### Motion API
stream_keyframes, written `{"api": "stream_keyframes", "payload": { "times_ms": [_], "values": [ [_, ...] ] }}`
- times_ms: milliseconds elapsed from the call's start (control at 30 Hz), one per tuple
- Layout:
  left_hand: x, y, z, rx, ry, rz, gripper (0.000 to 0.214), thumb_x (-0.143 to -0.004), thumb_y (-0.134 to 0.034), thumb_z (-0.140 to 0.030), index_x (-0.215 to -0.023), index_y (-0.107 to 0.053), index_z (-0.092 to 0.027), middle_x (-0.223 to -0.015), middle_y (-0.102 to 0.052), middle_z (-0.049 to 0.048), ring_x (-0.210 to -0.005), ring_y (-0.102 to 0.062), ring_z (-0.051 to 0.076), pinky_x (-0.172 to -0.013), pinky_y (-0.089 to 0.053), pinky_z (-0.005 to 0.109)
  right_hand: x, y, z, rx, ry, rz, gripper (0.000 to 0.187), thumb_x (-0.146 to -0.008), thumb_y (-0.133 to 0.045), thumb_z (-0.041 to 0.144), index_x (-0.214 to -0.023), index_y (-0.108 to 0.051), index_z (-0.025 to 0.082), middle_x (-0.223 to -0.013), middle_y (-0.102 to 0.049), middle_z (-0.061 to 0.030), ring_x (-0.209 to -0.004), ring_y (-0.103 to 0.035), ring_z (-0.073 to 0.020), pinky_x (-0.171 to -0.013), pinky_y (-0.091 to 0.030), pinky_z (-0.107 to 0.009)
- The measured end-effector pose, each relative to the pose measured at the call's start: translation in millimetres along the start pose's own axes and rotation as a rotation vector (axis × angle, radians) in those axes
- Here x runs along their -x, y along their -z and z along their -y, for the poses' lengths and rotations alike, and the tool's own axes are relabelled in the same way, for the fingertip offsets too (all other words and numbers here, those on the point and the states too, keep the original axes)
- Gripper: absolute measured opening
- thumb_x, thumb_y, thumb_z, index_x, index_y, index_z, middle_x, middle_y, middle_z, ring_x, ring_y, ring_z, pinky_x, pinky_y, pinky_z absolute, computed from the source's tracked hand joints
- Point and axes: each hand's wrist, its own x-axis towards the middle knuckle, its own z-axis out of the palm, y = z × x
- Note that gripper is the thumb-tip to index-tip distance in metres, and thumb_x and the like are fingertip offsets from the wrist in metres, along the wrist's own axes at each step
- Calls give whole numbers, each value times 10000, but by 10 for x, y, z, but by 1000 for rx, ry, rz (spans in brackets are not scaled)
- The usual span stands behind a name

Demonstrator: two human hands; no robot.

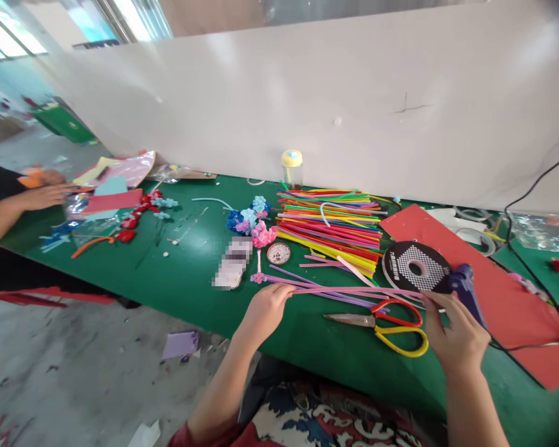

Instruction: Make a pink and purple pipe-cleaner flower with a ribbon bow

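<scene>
My left hand [266, 309] pinches one end of a long pink pipe cleaner [354, 290] that lies across the green table [177, 273]. My right hand [457, 334] grips its other end near a purple glue gun [468, 292]. Between the hands lie scissors [386, 324] with red and yellow handles. A black spool [417, 267] sits just beyond my right hand. Behind the pink pipe cleaner is a heap of coloured pipe cleaners [335, 223].
Another person's arm [23, 202] reaches over craft pieces at the far left. Pipe-cleaner flowers [254, 220], a small round tin [278, 252], a jar with a yellow lid [292, 166] and a red foam sheet [503, 298] sit on the table. A white board [307, 99] stands behind.
</scene>
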Motion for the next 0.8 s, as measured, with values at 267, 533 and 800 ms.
{"api": "stream_keyframes", "payload": {
  "times_ms": [267, 533, 800],
  "values": [
    [-65, -175, -176, 243, 68, -99, 156, -850, -405, -157, -825, -557, -182, -641, -659, 12, -603, -633, 125, -596, -489, 231, 110, -227, 311, -324, -468, -13, 204, -871, -392, 369, -909, -435, 174, -720, -685, -87, -639, -647, -195, -546, -446, -272],
    [-508, -171, -476, 580, 14, -108, 123, -855, -427, -221, -849, -536, -165, -778, -695, 48, -711, -667, 137, -667, -515, 240, -242, -219, 548, -833, -536, 90, 126, -832, -485, 323, -801, -477, 201, -801, -651, -51, -728, -592, -162, -665, -449, -290],
    [-976, -566, -552, 652, -71, 183, 151, -845, -410, -187, -827, -555, -145, -795, -671, 66, -757, -637, 155, -678, -487, 242, -379, -489, 436, -940, -639, 142, 109, -774, -574, 296, -764, -538, 193, -692, -536, 6, -634, -529, -113, -609, -458, -242]
  ]
}}
